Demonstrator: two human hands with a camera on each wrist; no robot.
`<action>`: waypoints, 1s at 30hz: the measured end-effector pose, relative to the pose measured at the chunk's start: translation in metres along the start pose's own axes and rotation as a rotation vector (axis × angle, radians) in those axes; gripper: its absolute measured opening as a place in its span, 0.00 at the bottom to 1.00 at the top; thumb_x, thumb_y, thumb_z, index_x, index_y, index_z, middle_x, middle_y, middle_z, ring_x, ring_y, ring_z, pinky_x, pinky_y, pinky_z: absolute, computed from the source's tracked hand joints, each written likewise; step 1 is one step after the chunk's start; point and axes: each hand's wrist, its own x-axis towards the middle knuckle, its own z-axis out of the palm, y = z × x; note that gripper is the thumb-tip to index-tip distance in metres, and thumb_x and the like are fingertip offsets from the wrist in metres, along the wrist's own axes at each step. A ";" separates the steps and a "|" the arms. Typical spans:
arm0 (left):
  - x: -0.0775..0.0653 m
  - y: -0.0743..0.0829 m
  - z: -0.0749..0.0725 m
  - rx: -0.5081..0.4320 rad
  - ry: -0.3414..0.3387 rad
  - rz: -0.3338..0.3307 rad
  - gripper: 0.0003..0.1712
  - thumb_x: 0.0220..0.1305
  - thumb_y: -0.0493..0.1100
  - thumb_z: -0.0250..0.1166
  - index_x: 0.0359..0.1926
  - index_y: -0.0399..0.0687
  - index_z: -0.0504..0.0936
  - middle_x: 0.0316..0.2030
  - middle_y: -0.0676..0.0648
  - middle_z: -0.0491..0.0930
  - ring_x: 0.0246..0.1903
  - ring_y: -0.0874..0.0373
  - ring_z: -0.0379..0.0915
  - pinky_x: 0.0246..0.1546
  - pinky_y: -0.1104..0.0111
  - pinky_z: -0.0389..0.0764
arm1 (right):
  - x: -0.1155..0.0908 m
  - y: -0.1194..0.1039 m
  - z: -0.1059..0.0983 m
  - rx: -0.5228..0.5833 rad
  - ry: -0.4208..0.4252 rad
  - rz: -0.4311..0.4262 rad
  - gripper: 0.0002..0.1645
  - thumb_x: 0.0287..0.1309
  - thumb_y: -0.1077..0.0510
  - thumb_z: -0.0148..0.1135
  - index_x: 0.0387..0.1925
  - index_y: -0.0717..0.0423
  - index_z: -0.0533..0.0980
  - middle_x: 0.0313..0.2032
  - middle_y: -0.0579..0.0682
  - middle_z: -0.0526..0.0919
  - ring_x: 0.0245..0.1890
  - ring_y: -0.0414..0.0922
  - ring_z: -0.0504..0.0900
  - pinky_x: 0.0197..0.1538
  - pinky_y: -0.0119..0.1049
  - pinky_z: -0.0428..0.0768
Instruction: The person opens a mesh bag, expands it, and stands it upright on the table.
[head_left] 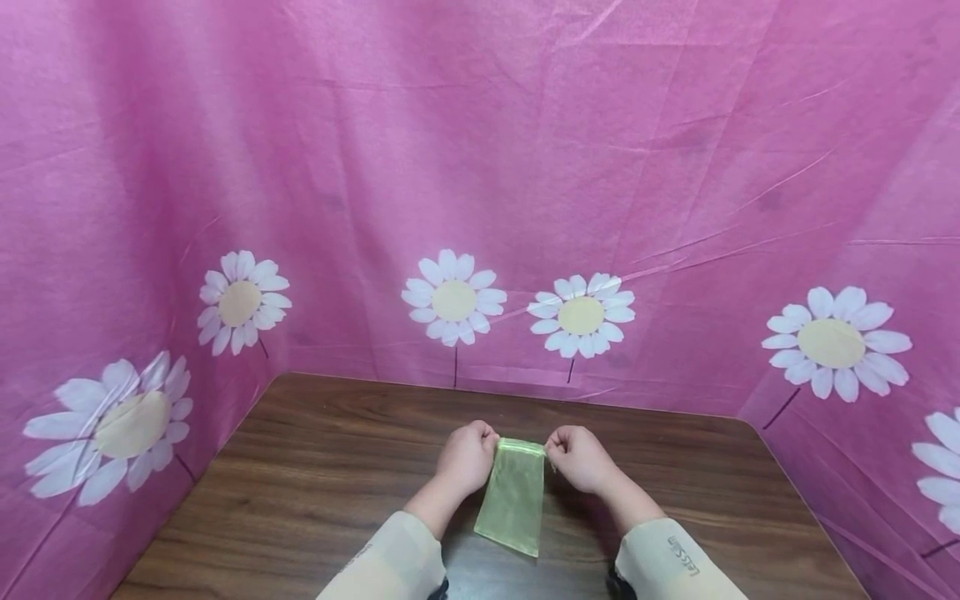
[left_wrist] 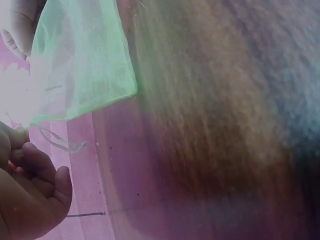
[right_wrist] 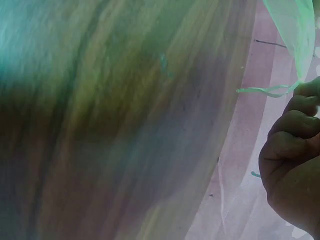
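A sheer light-green drawstring pouch [head_left: 513,500] hangs between both hands over the wooden table, its gathered top edge uppermost. My left hand [head_left: 467,457] pinches the pouch's top left corner, and my right hand [head_left: 581,458] pinches the top right corner. In the left wrist view the left hand [left_wrist: 32,187] has curled fingers, with a thin drawstring loop [left_wrist: 62,142] dangling beside them. The right wrist view shows the right hand [right_wrist: 295,145] with its fingers folded and another drawstring loop [right_wrist: 267,91] sticking out from its grip. The pouch looks flat.
The dark wood-grain table [head_left: 300,467] spreads out beneath the hands. A pink cloth [head_left: 480,150] printed with white daisies surrounds its back and sides. Pale sleeves [head_left: 401,554] cover both forearms.
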 end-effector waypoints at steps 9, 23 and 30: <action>-0.004 0.005 -0.001 0.221 0.029 0.159 0.06 0.74 0.42 0.66 0.36 0.49 0.82 0.34 0.50 0.85 0.36 0.51 0.84 0.35 0.56 0.82 | -0.005 -0.012 -0.005 -0.298 0.057 -0.038 0.12 0.60 0.65 0.63 0.24 0.48 0.76 0.18 0.39 0.72 0.22 0.39 0.71 0.28 0.38 0.74; -0.009 0.008 0.007 0.098 0.082 0.132 0.06 0.74 0.41 0.67 0.36 0.50 0.83 0.33 0.50 0.85 0.35 0.52 0.83 0.35 0.56 0.82 | -0.012 -0.014 0.001 -0.026 0.107 -0.196 0.18 0.53 0.58 0.79 0.46 0.57 0.84 0.41 0.51 0.81 0.41 0.51 0.79 0.41 0.40 0.82; -0.010 0.009 0.008 0.038 0.088 0.115 0.04 0.72 0.39 0.68 0.36 0.47 0.83 0.33 0.49 0.85 0.32 0.55 0.82 0.33 0.59 0.82 | -0.015 -0.004 0.007 0.010 0.029 -0.265 0.16 0.49 0.60 0.83 0.37 0.48 0.82 0.43 0.43 0.79 0.45 0.46 0.80 0.51 0.50 0.84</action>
